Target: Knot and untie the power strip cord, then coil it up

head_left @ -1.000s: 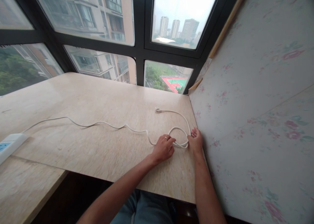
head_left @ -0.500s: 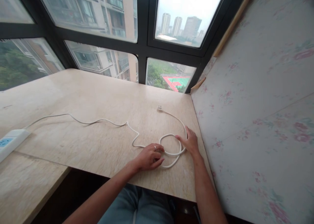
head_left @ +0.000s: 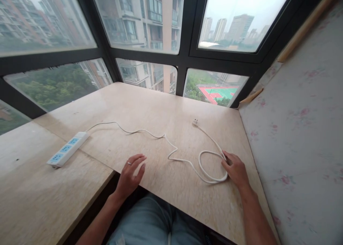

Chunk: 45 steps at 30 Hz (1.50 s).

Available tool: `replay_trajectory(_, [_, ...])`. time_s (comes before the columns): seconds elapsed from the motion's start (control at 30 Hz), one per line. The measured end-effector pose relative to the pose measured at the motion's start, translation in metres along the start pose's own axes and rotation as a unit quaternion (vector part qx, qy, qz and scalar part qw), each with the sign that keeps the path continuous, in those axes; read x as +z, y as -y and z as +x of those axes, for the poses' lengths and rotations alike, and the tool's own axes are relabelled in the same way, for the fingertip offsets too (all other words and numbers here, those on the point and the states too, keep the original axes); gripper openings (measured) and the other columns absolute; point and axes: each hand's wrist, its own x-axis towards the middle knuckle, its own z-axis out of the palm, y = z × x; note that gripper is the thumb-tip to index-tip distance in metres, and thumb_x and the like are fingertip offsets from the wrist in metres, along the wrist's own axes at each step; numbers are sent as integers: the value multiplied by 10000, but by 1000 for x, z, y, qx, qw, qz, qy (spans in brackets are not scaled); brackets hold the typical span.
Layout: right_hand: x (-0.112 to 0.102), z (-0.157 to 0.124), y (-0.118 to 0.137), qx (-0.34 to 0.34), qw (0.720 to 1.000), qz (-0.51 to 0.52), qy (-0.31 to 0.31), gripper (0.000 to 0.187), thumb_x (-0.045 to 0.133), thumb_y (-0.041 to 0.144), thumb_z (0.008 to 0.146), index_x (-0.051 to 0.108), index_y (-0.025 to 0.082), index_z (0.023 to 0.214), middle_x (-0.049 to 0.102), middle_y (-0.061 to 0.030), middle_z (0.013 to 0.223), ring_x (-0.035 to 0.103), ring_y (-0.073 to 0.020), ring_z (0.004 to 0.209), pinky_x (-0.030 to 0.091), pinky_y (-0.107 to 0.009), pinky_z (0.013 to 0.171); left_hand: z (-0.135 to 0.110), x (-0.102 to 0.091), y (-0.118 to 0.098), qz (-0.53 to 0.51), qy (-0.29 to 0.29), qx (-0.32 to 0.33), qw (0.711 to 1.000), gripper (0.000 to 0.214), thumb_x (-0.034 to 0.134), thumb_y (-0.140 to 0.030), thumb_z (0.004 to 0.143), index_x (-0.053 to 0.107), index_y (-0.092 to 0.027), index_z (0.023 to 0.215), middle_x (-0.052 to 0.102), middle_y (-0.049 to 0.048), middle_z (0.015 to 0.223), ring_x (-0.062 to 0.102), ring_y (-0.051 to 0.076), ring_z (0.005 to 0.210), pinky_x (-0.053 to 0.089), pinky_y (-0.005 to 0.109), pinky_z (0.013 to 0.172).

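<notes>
A white power cord (head_left: 187,161) runs across the stone-look counter and lies in a loop at the right. My right hand (head_left: 235,168) pinches the cord at the right side of that loop. The cord's plug (head_left: 195,122) rests on the counter beyond the loop, prongs up. At the cord's other end, a white power strip (head_left: 69,148) with blue socket faces lies at the left. My left hand (head_left: 132,175) is over the counter's front edge, fingers apart and holding nothing, between the strip and the loop.
The beige counter (head_left: 150,109) bends toward me at the left, with a gap below its front edge where my legs are. Dark-framed windows (head_left: 183,55) stand along the back. A flower-patterned wall (head_left: 300,137) borders the right side.
My left hand has let go of the loop and moved left. My right hand is now closed on the cord. The view has turned left, bringing the whole power strip into sight.
</notes>
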Motion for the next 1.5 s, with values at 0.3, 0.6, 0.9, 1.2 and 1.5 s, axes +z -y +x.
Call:
replay_trajectory(0.3, [-8, -1, -11, 118, 988, -69, -71, 488, 442, 402, 725, 706, 99, 1002, 709, -190, 976, 627, -318, 896, 462, -432, 849, 23, -107, 153, 350, -19, -233, 907, 512, 468, -333, 831, 462, -73, 1272, 569, 215, 1254, 480, 361, 1246, 374, 495, 1058])
replay_trajectory(0.6, [-11, -1, -11, 167, 982, -66, -62, 455, 494, 432, 690, 699, 151, 984, 699, -157, 960, 626, -342, 899, 463, -448, 821, 54, -162, 205, 347, 198, -465, 790, 524, 437, -456, 850, 477, -56, 1188, 602, 256, 1183, 565, 394, 1109, 467, 437, 831])
replay_trajectory(0.9, [-13, 2, -17, 215, 968, -81, -97, 457, 508, 461, 665, 693, 172, 967, 703, -186, 966, 629, -372, 895, 473, -468, 780, 61, -157, 163, 262, 300, -491, 774, 902, 496, -659, 756, 218, -153, 1450, 663, 217, 1092, 685, 305, 695, 492, 359, 605])
replay_trajectory(1.2, [-10, 4, -16, 115, 984, -108, -88, 544, 482, 425, 680, 703, 67, 1024, 688, -186, 843, 605, -318, 762, 460, -431, 753, 72, -122, 154, 277, 311, -424, 805, 694, 428, -607, 830, 380, -191, 1383, 634, 208, 1180, 657, 357, 965, 500, 396, 727])
replay_trajectory(1.5, [-12, 1, 6, 92, 994, -24, -53, 604, 525, 606, 746, 741, 98, 993, 585, -42, 583, 532, -201, 558, 435, -333, 635, 103, -121, 197, 378, 243, -288, 846, 425, 448, -141, 860, 503, -81, 1276, 599, 172, 1225, 513, 347, 1171, 425, 506, 922])
